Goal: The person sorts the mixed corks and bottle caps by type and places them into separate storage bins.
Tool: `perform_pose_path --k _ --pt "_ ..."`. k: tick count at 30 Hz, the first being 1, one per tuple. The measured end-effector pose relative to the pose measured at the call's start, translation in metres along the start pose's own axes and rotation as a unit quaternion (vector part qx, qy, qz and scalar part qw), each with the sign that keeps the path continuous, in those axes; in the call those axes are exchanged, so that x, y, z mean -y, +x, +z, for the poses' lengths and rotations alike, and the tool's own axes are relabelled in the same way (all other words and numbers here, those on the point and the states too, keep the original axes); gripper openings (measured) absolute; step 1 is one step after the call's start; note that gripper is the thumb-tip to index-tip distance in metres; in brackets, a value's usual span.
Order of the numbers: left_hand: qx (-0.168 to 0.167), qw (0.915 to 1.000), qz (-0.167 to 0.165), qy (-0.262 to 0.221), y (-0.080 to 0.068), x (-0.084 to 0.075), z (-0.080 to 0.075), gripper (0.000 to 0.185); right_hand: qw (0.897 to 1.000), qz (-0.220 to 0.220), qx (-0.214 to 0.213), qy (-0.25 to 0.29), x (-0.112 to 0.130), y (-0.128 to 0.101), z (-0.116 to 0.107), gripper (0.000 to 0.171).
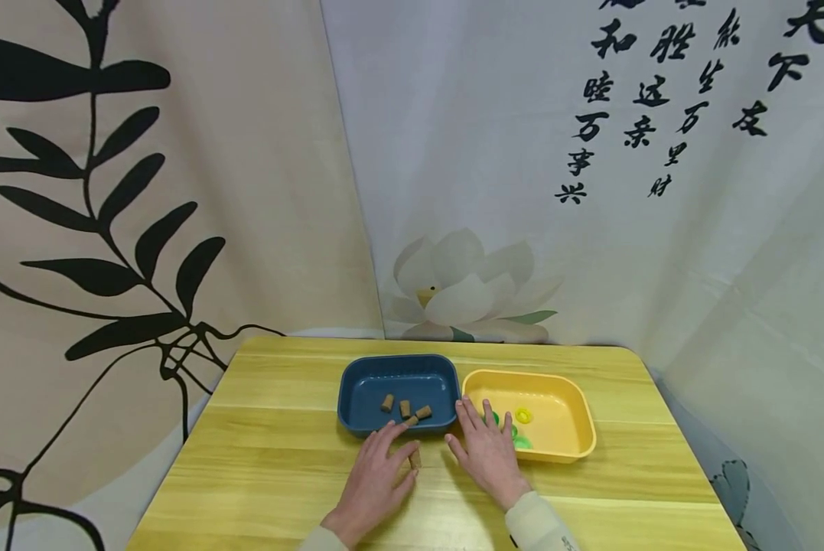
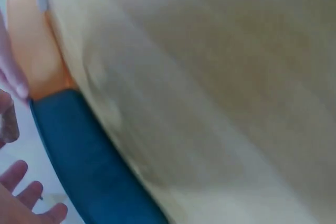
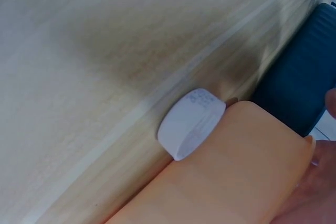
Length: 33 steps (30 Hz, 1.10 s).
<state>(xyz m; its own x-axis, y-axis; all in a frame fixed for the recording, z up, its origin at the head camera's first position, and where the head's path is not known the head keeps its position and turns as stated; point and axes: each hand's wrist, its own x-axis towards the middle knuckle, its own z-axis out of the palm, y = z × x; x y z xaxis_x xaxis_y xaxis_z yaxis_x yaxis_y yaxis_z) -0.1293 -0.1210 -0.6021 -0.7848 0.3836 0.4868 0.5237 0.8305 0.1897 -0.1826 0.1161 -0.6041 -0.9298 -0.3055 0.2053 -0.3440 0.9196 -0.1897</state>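
My left hand (image 1: pixel 373 482) is in front of the blue tray (image 1: pixel 346 398), pinching a cork (image 1: pixel 415 458) between thumb and index finger. That cork (image 2: pixel 9 123) shows at the left edge of the left wrist view, the other fingers spread apart below it. Several brown corks (image 1: pixel 387 403) lie inside the blue tray. My right hand (image 1: pixel 489 456) reaches over the near left corner of the yellow tray (image 1: pixel 584 428), fingers extended. Yellow and green rings or caps (image 1: pixel 523 415) lie in that tray, partly hidden behind the fingers.
Both trays stand side by side on a wooden table (image 1: pixel 260 444). A white rounded piece (image 3: pixel 184 129) sits against the yellow tray's outer wall in the right wrist view. Printed cloth (image 1: pixel 281 191) hangs behind the table.
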Motion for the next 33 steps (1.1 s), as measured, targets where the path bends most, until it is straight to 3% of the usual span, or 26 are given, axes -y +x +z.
perform_pose_path --k 5,14,23,33 --pt "-0.022 0.9995 0.002 -0.022 0.011 0.015 -0.007 0.048 1.000 -0.002 -0.008 0.012 0.000 -0.002 0.000 0.067" --pt "-0.048 0.9962 -0.041 -0.060 0.040 0.040 -0.009 0.046 1.000 -0.001 -0.011 0.016 0.001 -0.002 0.001 0.066" --pt "-0.014 0.9933 -0.088 -0.073 0.062 0.050 -0.002 0.046 1.000 0.001 -0.004 0.009 0.001 -0.001 0.002 0.066" --pt "0.018 0.9929 -0.115 -0.026 0.078 0.056 0.009 0.040 1.000 -0.001 -0.007 0.004 0.001 0.000 0.000 0.066"
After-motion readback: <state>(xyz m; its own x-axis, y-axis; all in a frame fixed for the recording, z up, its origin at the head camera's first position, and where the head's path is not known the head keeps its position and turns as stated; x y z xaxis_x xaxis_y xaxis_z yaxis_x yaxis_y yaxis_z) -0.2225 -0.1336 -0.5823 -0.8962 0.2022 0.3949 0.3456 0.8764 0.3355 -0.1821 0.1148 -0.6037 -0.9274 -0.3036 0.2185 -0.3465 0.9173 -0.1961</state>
